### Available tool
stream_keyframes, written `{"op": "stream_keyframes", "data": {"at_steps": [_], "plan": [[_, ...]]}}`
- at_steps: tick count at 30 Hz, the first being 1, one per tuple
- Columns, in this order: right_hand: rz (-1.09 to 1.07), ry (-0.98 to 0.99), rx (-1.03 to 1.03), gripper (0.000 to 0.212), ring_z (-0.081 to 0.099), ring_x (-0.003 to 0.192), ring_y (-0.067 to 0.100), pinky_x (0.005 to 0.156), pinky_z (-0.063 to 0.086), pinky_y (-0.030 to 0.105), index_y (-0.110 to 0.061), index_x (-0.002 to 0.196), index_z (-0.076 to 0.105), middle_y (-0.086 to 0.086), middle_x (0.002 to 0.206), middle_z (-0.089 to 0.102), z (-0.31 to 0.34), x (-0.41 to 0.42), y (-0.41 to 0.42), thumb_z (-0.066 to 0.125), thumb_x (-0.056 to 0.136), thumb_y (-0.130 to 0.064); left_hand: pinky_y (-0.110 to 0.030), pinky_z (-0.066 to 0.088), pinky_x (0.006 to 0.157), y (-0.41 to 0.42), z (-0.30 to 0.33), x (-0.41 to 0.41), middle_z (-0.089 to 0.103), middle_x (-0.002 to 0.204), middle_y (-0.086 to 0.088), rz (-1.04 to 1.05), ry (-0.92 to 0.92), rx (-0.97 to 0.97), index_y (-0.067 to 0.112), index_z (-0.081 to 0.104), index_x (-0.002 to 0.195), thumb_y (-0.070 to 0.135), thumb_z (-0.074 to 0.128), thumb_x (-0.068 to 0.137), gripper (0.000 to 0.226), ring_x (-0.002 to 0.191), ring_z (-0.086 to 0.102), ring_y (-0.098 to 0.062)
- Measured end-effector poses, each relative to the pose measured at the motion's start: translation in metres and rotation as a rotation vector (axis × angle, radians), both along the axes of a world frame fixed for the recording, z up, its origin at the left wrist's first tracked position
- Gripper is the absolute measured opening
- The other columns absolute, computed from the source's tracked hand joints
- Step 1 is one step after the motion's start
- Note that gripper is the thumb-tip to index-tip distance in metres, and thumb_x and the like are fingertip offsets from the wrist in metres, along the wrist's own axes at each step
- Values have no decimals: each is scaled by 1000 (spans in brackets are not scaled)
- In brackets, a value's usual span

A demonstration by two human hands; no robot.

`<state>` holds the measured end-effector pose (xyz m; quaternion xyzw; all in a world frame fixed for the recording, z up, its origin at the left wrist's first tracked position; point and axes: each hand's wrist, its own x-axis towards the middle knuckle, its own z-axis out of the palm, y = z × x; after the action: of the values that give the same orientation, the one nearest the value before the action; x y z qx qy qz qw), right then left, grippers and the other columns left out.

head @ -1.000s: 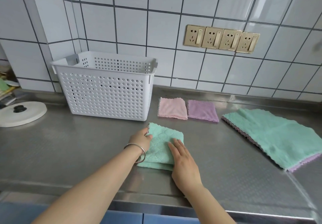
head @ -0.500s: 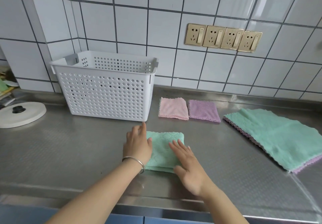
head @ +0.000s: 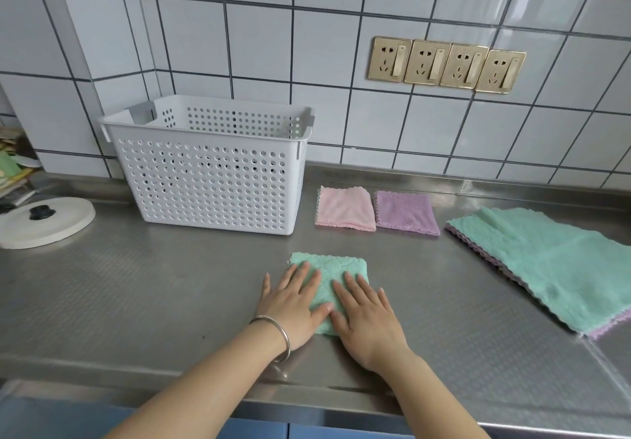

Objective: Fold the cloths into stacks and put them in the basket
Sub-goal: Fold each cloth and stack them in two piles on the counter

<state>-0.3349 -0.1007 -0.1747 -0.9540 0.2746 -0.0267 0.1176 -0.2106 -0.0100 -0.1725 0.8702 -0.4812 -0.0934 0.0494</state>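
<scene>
A folded green cloth (head: 336, 266) lies on the steel counter (head: 136, 295) in front of me. My left hand (head: 293, 305) and my right hand (head: 367, 319) both press flat on it, fingers straight, side by side. Behind it lie a folded pink cloth (head: 345, 208) and a folded purple cloth (head: 406, 212), next to each other. A white perforated basket (head: 211, 179) stands at the back left. To the right, a stack of unfolded cloths (head: 553, 264) lies spread out, green on top with purple edges showing beneath.
A round white lid (head: 44, 223) with a black knob sits at the far left. Gold wall sockets (head: 445, 64) are on the tiled wall. The counter's front edge runs just below my forearms.
My left hand let go of the cloth's left edge and laid itself flat. Both hands have slid together and flattened on the folded green cloth.
</scene>
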Motion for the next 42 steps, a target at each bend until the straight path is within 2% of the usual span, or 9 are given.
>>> {"op": "stream_keyframes", "data": {"at_steps": [3, 6, 10, 14, 21, 25, 29, 34, 42], "plan": [[0, -58, 130, 66, 8, 146, 13, 117, 8, 31, -26, 148, 21, -3, 158, 10, 9, -3, 1, 26, 88, -54, -47, 11, 117, 6, 2, 1, 14, 157, 2, 16, -20, -67, 28, 21, 147, 63, 15, 87, 70, 145, 13, -17], [-241, -439, 251, 52, 47, 125, 19, 101, 37, 27, -15, 137, 43, 6, 141, 46, 17, -14, 1, 56, 86, -19, -40, 46, 89, 15, 6, 6, 56, 116, -8, 186, -179, -354, 16, 60, 114, 68, 30, 75, 71, 110, 51, -32], [-522, -392, 383, 56, 57, 105, 25, 77, 41, 29, -12, 136, 39, 5, 110, 62, 25, -19, 1, 55, 83, -21, -34, 40, 94, 20, 13, 8, 48, 118, -4, 386, -106, -159, 17, 57, 113, 67, 46, 78, 62, 114, 40, -25], [-497, -238, 466, 49, 57, 105, 29, 72, 39, 28, -10, 130, 39, 10, 111, 63, 26, -13, 10, 52, 84, -19, -33, 37, 97, 14, 12, -1, 50, 122, -7, 406, -57, -139, 12, 55, 118, 58, 44, 85, 58, 116, 41, -27], [-427, -496, 523, 50, 52, 75, 12, 64, 39, 23, -19, 133, 39, -7, 84, 53, 27, -20, -3, 57, 86, -12, -26, 34, 70, 2, 28, -16, 52, 93, -1, 471, 366, -584, 17, 40, 97, 30, 59, 87, 25, 88, 53, -27], [-383, -635, 474, 46, 50, 73, 2, 58, 37, 12, -21, 129, 43, -11, 83, 50, 40, -15, -38, 59, 87, -12, -30, 41, 72, -29, 41, -11, 63, 98, -7, 403, 343, -830, 17, 46, 115, 16, 56, 89, 28, 96, 60, -33], [-357, -735, 396, 43, 47, 69, -2, 55, 34, 6, -19, 126, 44, -15, 78, 45, 62, 17, -92, 59, 88, -9, -28, 38, 61, -92, 54, 20, 49, 59, -4, 341, 249, -888, 23, 60, 98, 10, 48, 92, 19, 62, 49, -32], [-432, -777, 462, 45, 48, 66, 4, 61, 37, 23, -14, 129, 42, -12, 74, 45, 66, 68, -156, 59, 87, -9, -34, 46, 72, -166, 62, 66, 65, 94, -10, 370, 205, -856, 23, 62, 101, 12, 43, 93, 23, 82, 60, -32], [-524, -692, 576, 49, 51, 81, 19, 71, 40, 28, -14, 131, 38, -6, 79, 51, 31, 113, -200, 61, 87, -13, -29, 41, 74, -211, 29, 110, 67, 106, -11, 411, 188, -707, 19, 62, 107, 10, 41, 94, 26, 94, 61, -32]]}}
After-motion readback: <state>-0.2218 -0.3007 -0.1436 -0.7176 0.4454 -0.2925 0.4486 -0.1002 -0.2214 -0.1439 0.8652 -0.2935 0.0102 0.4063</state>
